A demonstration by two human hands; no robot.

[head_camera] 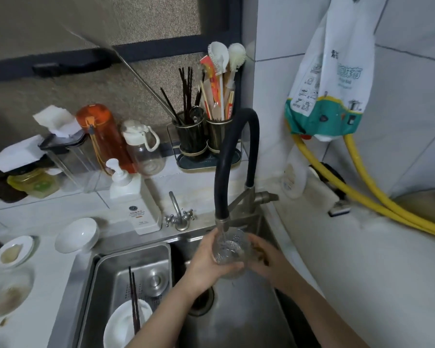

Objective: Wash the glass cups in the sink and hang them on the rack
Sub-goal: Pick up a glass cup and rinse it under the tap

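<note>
You were mid-rinse: left hand (pixel 211 262) curled round the glass cup (pixel 231 249) under the faucet (pixel 222 217), right hand (pixel 260 257) cupping its far side; next, drain it and find the rack, not in view

Glass cup (pixel 231 249): clear, textured/patterned wall, held upright-ish w/ mouth up, directly under the black faucet spout (pixel 222 220), water running into it. It sits over the steel sink (pixel 236 322) basin, above the drain, not touching the bottom. Only one cup visible; rack can't be made out.
</note>
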